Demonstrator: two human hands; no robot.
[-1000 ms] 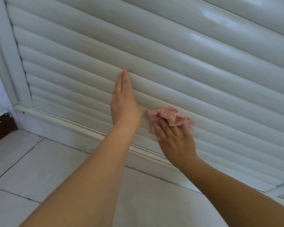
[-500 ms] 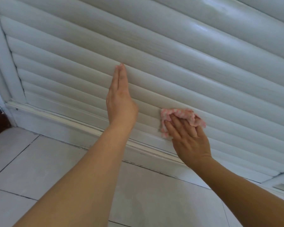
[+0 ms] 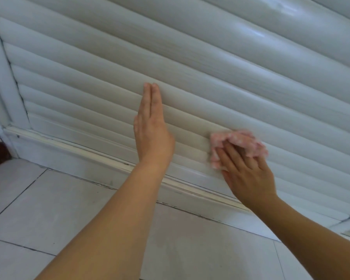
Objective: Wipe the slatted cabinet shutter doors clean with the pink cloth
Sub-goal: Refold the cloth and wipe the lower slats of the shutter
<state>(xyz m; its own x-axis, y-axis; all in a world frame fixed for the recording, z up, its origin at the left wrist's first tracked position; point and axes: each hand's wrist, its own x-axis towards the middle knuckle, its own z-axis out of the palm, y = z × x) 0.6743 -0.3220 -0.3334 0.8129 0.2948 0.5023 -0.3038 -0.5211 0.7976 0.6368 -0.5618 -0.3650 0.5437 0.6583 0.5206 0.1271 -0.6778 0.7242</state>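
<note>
The shutter (image 3: 220, 81) filled the view ahead of both hands, its white slats running long from lower left to upper right in the tilted frame, their far ends cut off at the right edge. The left hand (image 3: 151, 130) lay flat on the slats, fingers straight and together, pointing up across them, holding nothing. Just right of it and lower, the right hand (image 3: 249, 174) pressed the cloth (image 3: 238, 144) against the lower slats with extended fingers. The cloth was bunched and blurred, so its pattern was hard to make out; its lower part was hidden under the fingers. Below both hands ran the sill (image 3: 101, 156), then floor tiles (image 3: 38, 199).
</note>
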